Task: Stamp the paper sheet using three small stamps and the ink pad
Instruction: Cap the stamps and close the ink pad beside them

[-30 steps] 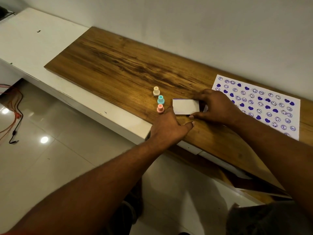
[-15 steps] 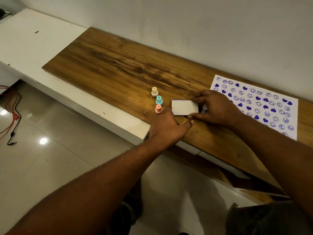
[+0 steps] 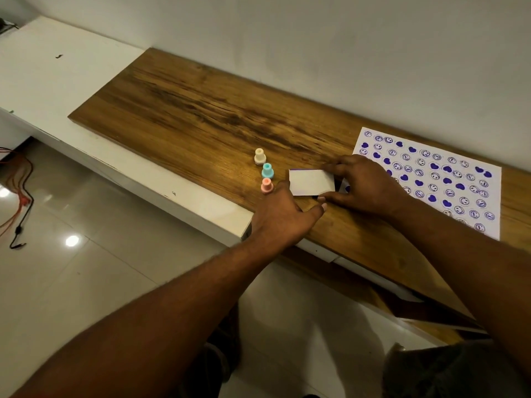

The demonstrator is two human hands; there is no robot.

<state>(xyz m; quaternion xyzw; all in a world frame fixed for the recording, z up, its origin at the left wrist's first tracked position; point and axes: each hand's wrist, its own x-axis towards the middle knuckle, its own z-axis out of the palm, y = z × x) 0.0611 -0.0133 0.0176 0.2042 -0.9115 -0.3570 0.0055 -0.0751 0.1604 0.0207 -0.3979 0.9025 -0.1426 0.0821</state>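
Observation:
Three small stamps stand in a row on the wooden board (image 3: 186, 110): a cream stamp (image 3: 259, 156), a teal stamp (image 3: 267, 170) and a pink stamp (image 3: 266, 185). Just right of them lies the white ink pad (image 3: 310, 182), with a purple edge showing along its far side. My right hand (image 3: 365, 185) grips the pad's right end between thumb and fingers. My left hand (image 3: 283, 216) rests on the board with its fingertips at the pad's near-left corner, beside the pink stamp, thumb spread out. The paper sheet (image 3: 431, 173), covered with purple smileys and hearts, lies to the right, partly under my right hand.
The board lies on a white ledge (image 3: 57, 81) against a pale wall. Its near edge runs just behind my left wrist. Below is a glossy tiled floor with orange and black cables (image 3: 20, 196) at far left.
Both hands stay at the ink pad with hardly any movement. The view has shifted a little.

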